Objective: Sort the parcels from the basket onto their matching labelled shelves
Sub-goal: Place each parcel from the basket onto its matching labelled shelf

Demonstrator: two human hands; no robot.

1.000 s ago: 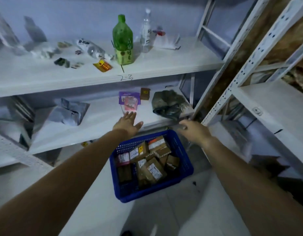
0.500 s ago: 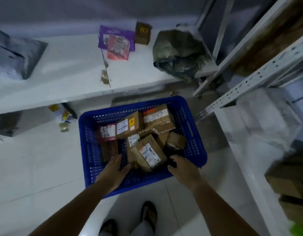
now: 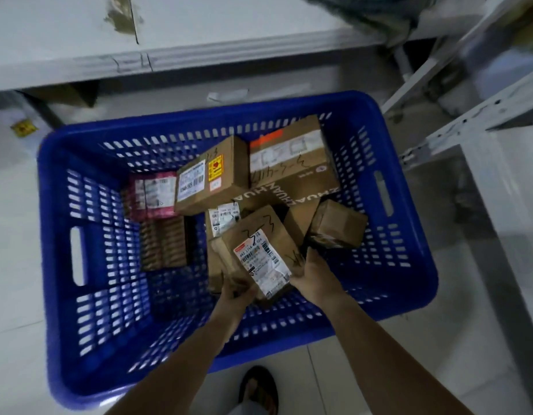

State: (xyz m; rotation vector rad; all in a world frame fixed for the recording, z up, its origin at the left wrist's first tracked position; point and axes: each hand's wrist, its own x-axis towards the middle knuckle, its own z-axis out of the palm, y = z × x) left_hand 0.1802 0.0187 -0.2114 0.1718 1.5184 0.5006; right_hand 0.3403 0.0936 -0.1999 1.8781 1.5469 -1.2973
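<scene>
A blue slatted basket (image 3: 64, 223) stands on the pale floor and holds several parcels. Both my hands are inside it, on a brown cardboard parcel (image 3: 256, 241) with a white barcode label. My left hand (image 3: 233, 295) grips its near left corner. My right hand (image 3: 314, 277) holds its right end, fingers tucked against the box. Behind it lie a brown box with a yellow sticker (image 3: 211, 178), a larger taped carton (image 3: 292, 163), a small brown box (image 3: 337, 223) and a pink packet (image 3: 153, 194).
A white shelf (image 3: 199, 31) runs across the top, just beyond the basket. A second white rack (image 3: 499, 163) stands at the right. A dark bag (image 3: 364, 7) sits on the shelf's right end. My sandalled foot (image 3: 257, 387) is in front of the basket.
I have bent down over the basket, so it fills the view. Both hands went from the near rim into the basket and took hold of the labelled brown parcel.
</scene>
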